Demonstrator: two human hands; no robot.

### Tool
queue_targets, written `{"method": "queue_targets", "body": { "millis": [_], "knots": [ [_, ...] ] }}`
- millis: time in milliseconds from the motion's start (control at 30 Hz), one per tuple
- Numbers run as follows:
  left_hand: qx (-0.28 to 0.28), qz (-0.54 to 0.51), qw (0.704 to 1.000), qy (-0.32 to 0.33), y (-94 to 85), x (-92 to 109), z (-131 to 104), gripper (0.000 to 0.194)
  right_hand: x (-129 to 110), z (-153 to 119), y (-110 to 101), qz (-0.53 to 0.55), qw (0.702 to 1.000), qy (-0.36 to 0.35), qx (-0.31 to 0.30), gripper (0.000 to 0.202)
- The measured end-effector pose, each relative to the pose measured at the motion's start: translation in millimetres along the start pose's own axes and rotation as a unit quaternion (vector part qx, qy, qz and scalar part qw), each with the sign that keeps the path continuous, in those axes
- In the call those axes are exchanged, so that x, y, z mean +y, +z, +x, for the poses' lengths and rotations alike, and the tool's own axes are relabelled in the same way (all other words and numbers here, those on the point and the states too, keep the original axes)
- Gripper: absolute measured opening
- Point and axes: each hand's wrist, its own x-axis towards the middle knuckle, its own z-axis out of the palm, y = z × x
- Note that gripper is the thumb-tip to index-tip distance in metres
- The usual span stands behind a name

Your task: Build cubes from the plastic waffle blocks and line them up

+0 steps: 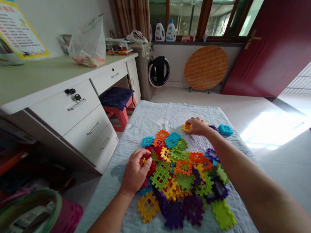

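Note:
A loose heap of plastic interlocking tiles, among them a green tile (161,175), a purple tile (193,209) and an orange tile (184,167), lies on the cloth-covered table (156,118). At the heap's left edge, my left hand (136,170) has its fingers closed round a small yellow piece (142,161). Beyond the heap, my right hand (198,126) pinches a yellow tile (186,127) near the cloth. Just right of that hand are a purple piece (212,127) and a blue stack (225,130).
A white desk (35,78) with a plastic bag (89,44) stands to the left. Beyond the table are a stool (117,98), a washing machine (144,67) and a round wooden board (206,67). A basket (56,217) sits at the lower left.

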Motion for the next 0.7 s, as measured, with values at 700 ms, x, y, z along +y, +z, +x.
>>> {"method": "queue_targets", "body": {
  "millis": [700],
  "knots": [
    [-0.003, 0.005, 1.0, 0.0, -0.1, 0, 2, 0.018, -26, -15, -13, 0.063, 0.997, -0.049, 0.02, 0.059]
  ]
}}
